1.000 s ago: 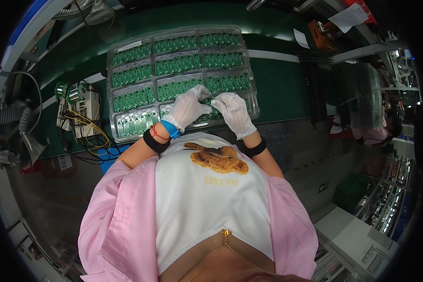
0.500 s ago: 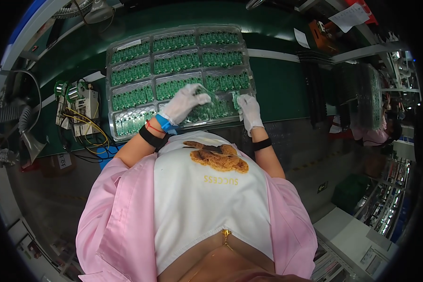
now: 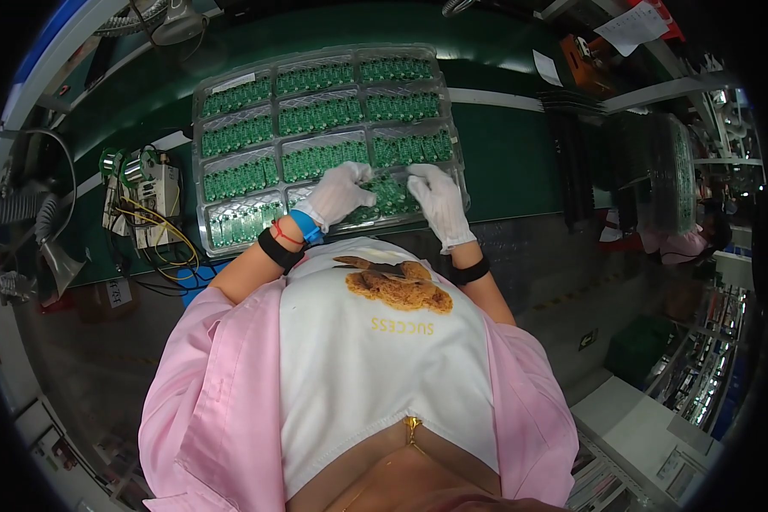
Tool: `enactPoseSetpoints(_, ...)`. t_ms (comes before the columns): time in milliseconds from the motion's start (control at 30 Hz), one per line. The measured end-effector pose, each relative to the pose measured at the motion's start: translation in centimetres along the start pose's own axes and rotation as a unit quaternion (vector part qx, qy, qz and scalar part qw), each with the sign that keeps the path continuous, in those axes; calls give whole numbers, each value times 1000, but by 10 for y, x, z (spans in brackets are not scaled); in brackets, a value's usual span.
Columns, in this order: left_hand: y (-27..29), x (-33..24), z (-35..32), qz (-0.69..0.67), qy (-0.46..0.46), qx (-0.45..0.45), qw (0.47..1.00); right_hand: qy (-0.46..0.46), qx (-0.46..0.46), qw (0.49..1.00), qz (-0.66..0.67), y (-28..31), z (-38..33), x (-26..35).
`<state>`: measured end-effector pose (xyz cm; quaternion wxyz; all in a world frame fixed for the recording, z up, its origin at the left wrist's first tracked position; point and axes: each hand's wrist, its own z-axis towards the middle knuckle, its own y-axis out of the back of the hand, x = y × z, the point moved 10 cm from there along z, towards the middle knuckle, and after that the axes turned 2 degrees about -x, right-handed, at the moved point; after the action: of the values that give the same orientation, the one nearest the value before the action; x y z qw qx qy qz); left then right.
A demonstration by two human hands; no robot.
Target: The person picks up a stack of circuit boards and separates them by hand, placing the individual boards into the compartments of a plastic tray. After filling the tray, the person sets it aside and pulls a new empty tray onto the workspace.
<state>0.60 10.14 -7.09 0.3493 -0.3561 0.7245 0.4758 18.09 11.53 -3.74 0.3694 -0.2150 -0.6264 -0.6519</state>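
A clear plastic tray (image 3: 198, 183) lies before me, divided into several compartments filled with rows of small green circuit boards (image 3: 320, 113). Both my hands wear white gloves and are over its near right compartment, one on each side of a loose cluster of green circuit boards (image 3: 391, 198). My left hand (image 3: 337, 194), with a blue wrist strap, has thumb and fingers bent around the cluster's left edge. From the right, my right hand (image 3: 441, 203) reaches in with its fingers curled together at the boards. What lies under its fingertips is hidden.
Left of the tray stands a small device (image 3: 154, 192) with yellow and black cables. An extraction nozzle (image 3: 58, 264) hangs at the far left. Dark stacked trays (image 3: 565, 162) and clear stacked trays (image 3: 678, 175) are at the right. A metal rail (image 3: 670, 92) crosses the upper right.
My right hand has moved left from the tray's right edge, where it held a circuit board, toward the cluster. My left hand has come down slightly; the blurred, see-through shape at its fingers is gone.
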Motion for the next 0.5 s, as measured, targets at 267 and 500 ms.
enactPoseSetpoints(267, -24, -35, -12, 29, -78, 143, 986, 439, -22, 895, -82, 3, -29, 70)
enactPoseSetpoints(500, -1, 0, 6, -103, -22, 23, 994, -286, 172, 916, 223, -12, -11, -49)
